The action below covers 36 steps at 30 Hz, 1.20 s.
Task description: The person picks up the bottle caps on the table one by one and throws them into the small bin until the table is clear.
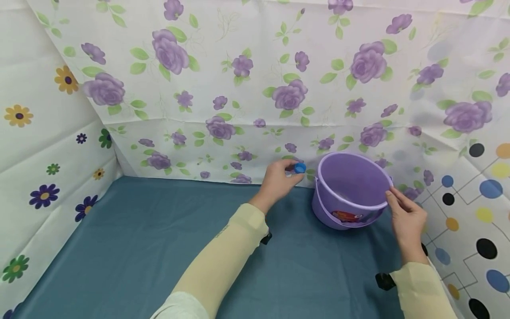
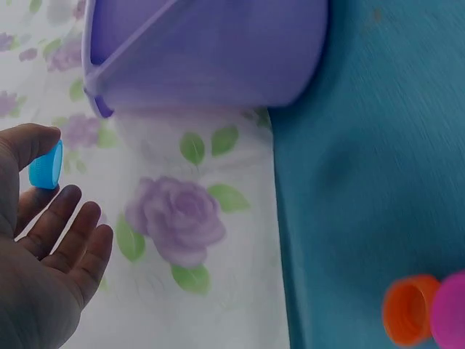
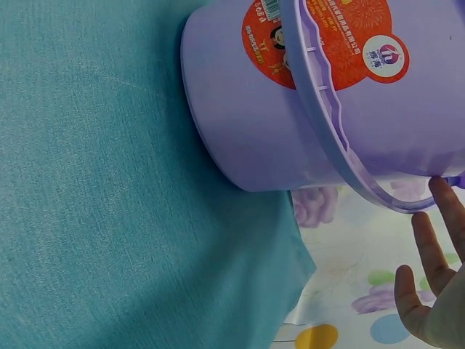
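Observation:
My left hand [image 1: 276,181] pinches a small blue bottle cap [image 1: 300,168] between thumb and index finger, just left of a purple bucket [image 1: 328,201]. In the left wrist view the ribbed side of the cap shows, and the other fingers are spread below it. My right hand [image 1: 408,221] grips the bucket's rim on its right side, thumb outside. The bucket stands upright, tilted slightly if at all, its handle hanging down at the front over a red label [image 3: 349,36]. Part of the bucket's inside floor is hidden.
An orange cap [image 2: 396,313] and a magenta cap [image 2: 450,313] lie on the blue-green cloth [image 2: 370,145], seen only in the left wrist view. A floral sheet [image 1: 247,97] rises behind the bucket. Patterned sheets stand at the left [image 1: 36,155] and right [image 1: 470,230].

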Motion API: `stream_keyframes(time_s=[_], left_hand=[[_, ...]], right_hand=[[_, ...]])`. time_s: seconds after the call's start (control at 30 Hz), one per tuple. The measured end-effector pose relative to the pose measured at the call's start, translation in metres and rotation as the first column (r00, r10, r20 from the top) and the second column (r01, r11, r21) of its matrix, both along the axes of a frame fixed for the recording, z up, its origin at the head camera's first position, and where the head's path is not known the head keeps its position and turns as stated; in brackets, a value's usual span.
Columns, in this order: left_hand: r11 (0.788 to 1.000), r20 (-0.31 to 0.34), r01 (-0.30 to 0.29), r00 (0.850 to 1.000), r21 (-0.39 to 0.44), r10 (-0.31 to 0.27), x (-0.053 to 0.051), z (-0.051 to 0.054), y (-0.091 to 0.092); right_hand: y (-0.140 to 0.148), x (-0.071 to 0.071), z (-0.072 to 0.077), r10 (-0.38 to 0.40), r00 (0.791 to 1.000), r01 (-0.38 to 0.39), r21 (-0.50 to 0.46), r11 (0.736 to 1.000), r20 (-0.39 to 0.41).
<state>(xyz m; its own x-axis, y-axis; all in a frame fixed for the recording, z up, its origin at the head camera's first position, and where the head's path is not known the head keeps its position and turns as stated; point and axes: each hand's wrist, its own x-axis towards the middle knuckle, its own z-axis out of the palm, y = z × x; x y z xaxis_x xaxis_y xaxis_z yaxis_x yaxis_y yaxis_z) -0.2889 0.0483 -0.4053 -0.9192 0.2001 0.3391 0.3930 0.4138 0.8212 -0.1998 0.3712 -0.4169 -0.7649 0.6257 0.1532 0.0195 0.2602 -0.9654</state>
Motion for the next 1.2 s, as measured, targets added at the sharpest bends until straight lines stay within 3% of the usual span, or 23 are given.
stream_keyframes(time_s=[0.23, 0.47, 0.7, 0.97, 1.1, 1.2], left_hand=[[1.0, -0.029, -0.005, 1.0, 0.015, 0.006, 0.01, 0.019, 0.027], [0.996, -0.01, 0.063, 0.998, 0.061, -0.063, 0.021, 0.04, 0.054], [0.995, 0.006, 0.095, 0.995, 0.007, -0.096, 0.021, 0.036, 0.071], [0.986, -0.015, 0.122, 0.992, -0.112, -0.125, 0.024, 0.028, 0.082], [0.98, -0.02, 0.126, 0.991, -0.152, -0.131, 0.024, 0.028, 0.085], [0.975, 0.009, 0.128, 0.992, -0.179, -0.129, 0.024, 0.028, 0.082]], right_hand=[[-0.001, 0.0, 0.002, -0.001, 1.0, 0.001, 0.028, 1.0, 0.005], [0.001, -0.002, 0.001, 0.0, 1.0, 0.001, -0.031, 1.0, 0.021], [0.002, -0.002, -0.001, 0.0, 1.0, 0.001, -0.024, 1.0, 0.018], [-0.001, 0.001, -0.001, -0.01, 1.0, 0.01, 0.015, 1.0, 0.018], [0.002, 0.0, -0.001, -0.003, 1.0, 0.003, -0.025, 1.0, 0.029], [0.003, -0.001, -0.001, 0.012, 0.999, -0.01, -0.062, 0.998, 0.03]])
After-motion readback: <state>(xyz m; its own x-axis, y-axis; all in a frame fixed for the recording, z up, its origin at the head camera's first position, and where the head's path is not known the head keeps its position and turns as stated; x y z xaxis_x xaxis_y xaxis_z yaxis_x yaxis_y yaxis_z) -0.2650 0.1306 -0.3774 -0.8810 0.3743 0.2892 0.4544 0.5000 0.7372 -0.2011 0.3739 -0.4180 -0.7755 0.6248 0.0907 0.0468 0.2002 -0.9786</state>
